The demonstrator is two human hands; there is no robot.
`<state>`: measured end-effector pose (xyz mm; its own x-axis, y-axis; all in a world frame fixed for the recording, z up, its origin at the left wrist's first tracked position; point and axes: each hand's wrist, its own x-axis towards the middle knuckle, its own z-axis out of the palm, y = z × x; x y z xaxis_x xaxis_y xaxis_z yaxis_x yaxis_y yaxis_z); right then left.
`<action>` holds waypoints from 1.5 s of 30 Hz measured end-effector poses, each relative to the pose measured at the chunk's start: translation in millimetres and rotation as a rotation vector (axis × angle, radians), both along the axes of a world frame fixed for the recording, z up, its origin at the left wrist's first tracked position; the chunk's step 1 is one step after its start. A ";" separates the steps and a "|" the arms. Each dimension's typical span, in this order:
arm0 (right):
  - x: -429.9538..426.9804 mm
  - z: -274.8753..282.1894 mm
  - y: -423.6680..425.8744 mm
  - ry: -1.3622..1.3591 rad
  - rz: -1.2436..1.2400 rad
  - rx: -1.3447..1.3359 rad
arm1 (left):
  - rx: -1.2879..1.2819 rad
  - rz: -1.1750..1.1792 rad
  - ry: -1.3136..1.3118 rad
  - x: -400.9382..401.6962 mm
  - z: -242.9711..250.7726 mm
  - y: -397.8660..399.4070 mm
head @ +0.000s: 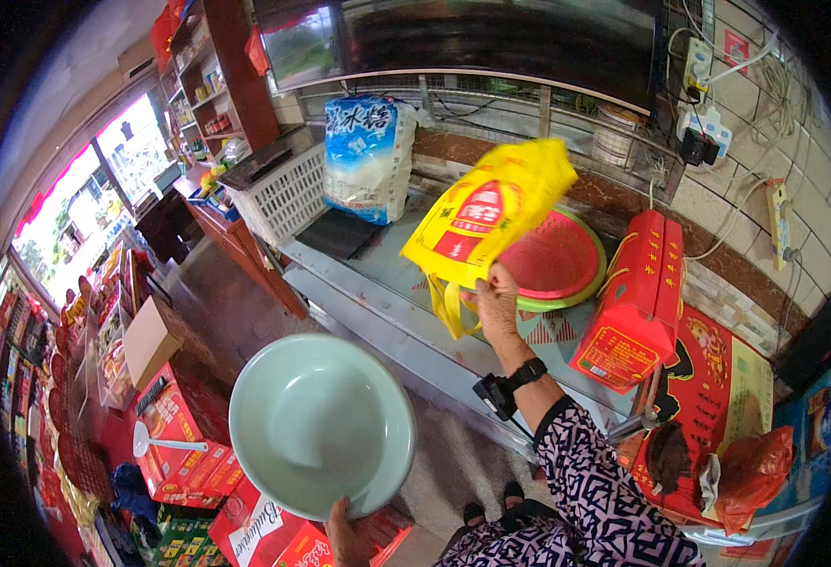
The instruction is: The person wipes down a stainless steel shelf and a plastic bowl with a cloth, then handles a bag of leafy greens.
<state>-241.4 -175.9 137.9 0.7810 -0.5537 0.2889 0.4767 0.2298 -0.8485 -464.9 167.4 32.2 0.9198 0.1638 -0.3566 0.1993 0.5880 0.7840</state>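
My right hand (497, 301) grips a yellow printed bag (490, 205) near its edge and straps, holding it up over the table. Behind the bag, a red basket (557, 259) rests within a green one, partly hidden. At the lower middle, my left hand (344, 531) pinches the rim of an empty pale green plastic basin (322, 425), which is tilted to show its inside. The left fingers beneath the rim are hidden.
The table (415, 319) also bears a large blue-and-white sack (366, 159) and a red gift box (632, 305). Stacked cartons (188, 439) with a white ladle (167, 445) stand at left. A white plastic crate (281, 195) is beside the sack.
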 end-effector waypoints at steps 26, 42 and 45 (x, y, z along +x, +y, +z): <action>75.0 -119.7 7.3 0.499 0.420 0.609 | 0.134 -0.019 0.314 -4.2 9.1 -6.4; 39.1 -107.5 9.8 0.650 0.512 0.405 | 0.260 0.046 -0.024 56.9 123.7 -111.9; 10.8 -75.6 6.6 0.750 0.544 0.409 | 0.232 -0.132 0.044 73.8 113.2 -91.6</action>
<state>-230.6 -169.3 62.3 0.8588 -0.0153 -0.5122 -0.4031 0.5968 -0.6938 -391.1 75.8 145.4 0.9231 0.1256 -0.3634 0.2989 0.3601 0.8837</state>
